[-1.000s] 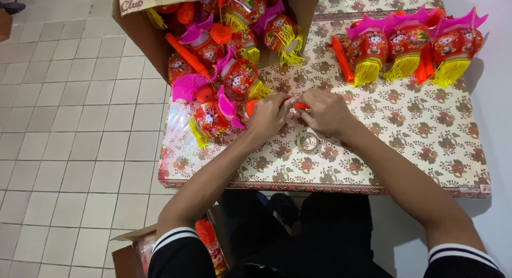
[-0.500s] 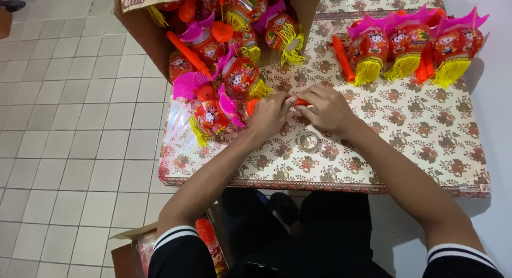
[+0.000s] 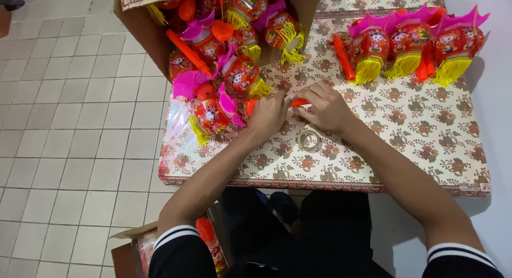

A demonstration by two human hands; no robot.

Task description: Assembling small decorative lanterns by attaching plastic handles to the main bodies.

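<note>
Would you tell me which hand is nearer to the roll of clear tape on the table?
The right hand, just above the tape roll. The left hand sits further off, up and to its left.

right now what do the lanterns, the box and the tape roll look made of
Lanterns: glossy printed plastic, going by the sheen, with yellow thread-like tassels. Box: brown matte cardboard. Tape roll: clear, see-through tape, probably plastic.

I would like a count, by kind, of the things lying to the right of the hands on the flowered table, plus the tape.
Red paper lanterns with pink tops and yellow tassels: 3
Loose orange plastic handle sticks: 2, the second between two lanterns
Clear tape roll: 1
Total: 6
</note>
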